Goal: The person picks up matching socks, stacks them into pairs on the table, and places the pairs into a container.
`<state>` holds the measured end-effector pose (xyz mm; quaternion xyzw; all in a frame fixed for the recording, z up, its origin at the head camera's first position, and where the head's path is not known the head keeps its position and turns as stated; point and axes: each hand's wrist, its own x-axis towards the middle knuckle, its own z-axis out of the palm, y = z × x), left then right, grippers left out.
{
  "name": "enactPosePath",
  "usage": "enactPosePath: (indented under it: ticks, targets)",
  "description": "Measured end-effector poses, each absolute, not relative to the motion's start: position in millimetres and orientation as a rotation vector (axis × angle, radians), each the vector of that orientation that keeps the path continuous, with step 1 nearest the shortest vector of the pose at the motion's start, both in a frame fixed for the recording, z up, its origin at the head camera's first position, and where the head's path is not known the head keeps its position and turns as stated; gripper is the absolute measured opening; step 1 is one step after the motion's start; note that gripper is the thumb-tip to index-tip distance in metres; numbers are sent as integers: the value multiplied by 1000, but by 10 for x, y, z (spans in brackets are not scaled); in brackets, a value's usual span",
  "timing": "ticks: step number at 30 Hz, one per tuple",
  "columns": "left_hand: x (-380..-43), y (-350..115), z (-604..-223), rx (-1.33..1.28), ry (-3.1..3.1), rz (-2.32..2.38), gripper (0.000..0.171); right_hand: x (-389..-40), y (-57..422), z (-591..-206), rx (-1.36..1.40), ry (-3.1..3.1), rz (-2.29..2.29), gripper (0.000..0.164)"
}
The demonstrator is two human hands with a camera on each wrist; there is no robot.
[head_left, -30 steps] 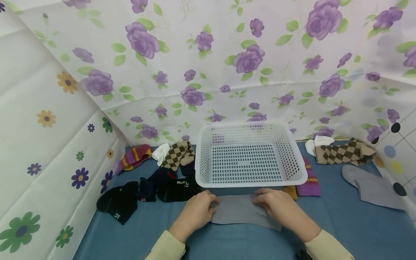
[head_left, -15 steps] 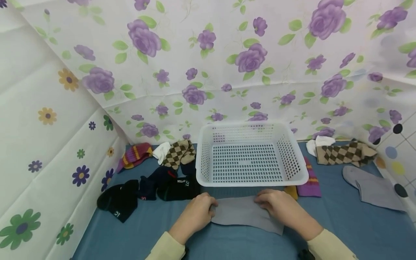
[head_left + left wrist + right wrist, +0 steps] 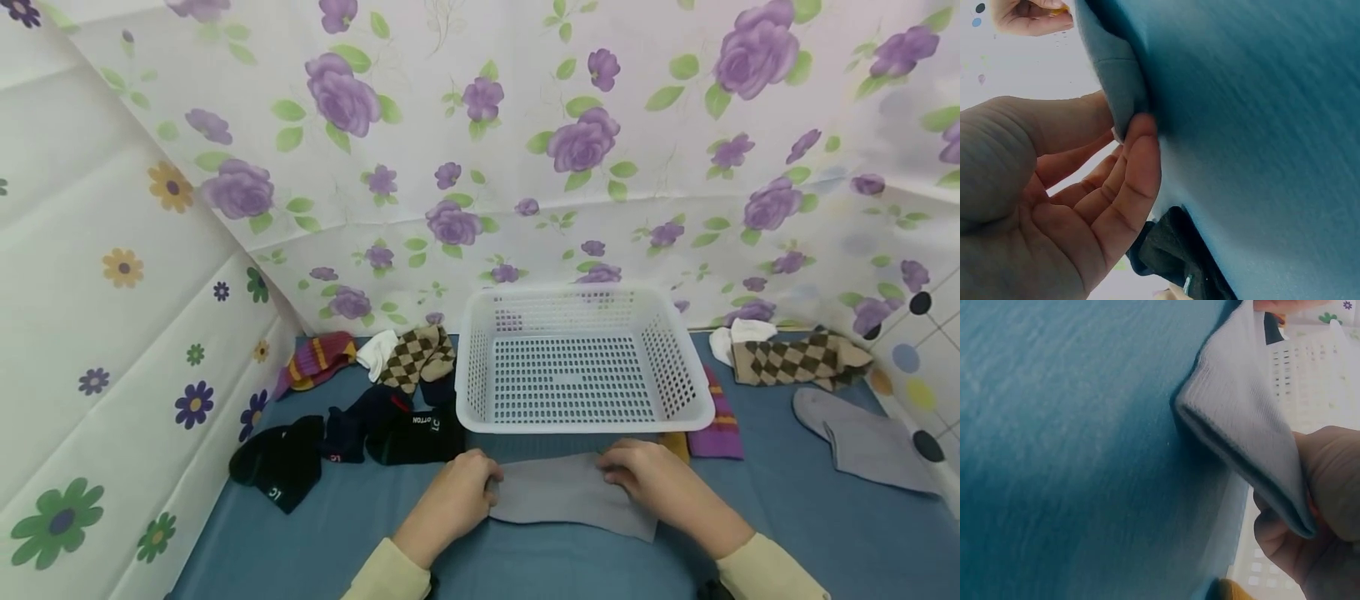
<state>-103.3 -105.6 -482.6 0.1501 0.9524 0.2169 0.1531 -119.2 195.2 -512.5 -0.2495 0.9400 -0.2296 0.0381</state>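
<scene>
the left hand [image 3: 459, 490] and right hand [image 3: 651, 479] pinch opposite ends of the grey sock [image 3: 558, 493], apparently to hold it stretched flat, on the near side of the white basket [image 3: 585, 427].

Bright head view, dimmer wrist views

The grey sock [image 3: 555, 493] now lies slightly farther out from the near rim of the white basket [image 3: 585, 428] than a second ago; the left hand [image 3: 459, 493] and right hand [image 3: 654, 477] also sit farther from that rim, their fingertips a little wider apart.
</scene>
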Motion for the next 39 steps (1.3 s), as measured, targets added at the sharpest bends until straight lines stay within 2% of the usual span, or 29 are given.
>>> enactPosePath:
  ticks: [11,16,21,28,39]
  targets:
    - [-923,-1031,-4739,594,2981,479,10,-1082,2070,-4945,-776,2988,-587,16]
    - [-898,-1009,-4696,647,2943,467,22,-922,2036,-4905,-908,3051,-599,21]
    - [-912,-1004,-4733,604,2818,426,34,-847,2013,-4966,-911,3016,-621,22]
    - [-929,-1063,-4786,596,2773,441,32,-823,2041,-5052,-839,2865,-640,22]
    - [-972,-1102,-4846,576,2735,518,40,-778,2037,-5098,-821,2898,-470,25]
